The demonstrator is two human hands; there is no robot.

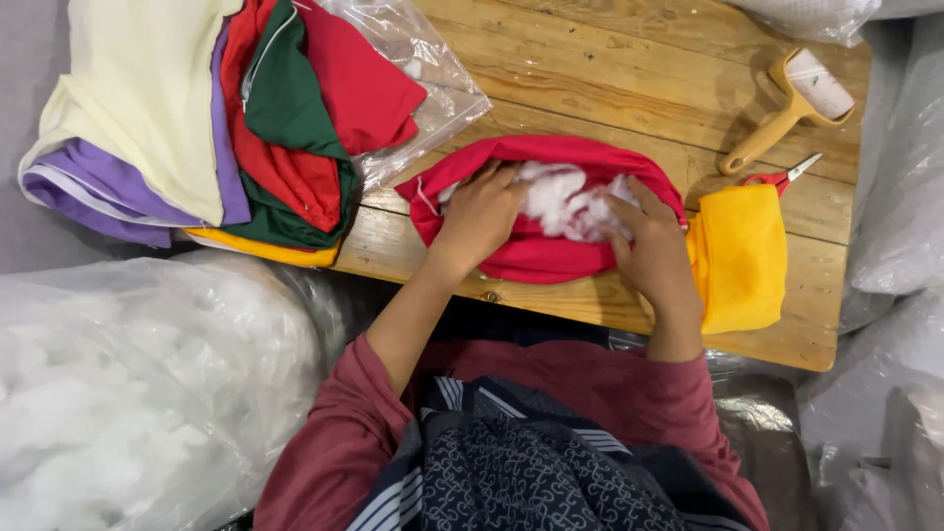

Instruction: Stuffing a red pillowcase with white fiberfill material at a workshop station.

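1. The fabric cover (539, 251) lies on the wooden table (629, 69), near its front edge, right before the person.
2. Stuffing (570, 202) sits inside the cover's opening.
3. The left hand (482, 216) is on the cover's left part, fingers in the opening; the right hand (654, 246) is on its right part, fingertips touching the stuffing.
4. Just right of the cover lies a folded cloth (742, 256), touching it.
5. Behind that cloth lie the scissors (782, 177), partly under it.
6. Further back sits the lint roller (792, 103).
7. Left of the cover, a stack of fabrics (197, 118) overhangs the table's left end, lying on a plastic bag (423, 69).
8. Off the table, front left, sits a big bag of stuffing (128, 393).
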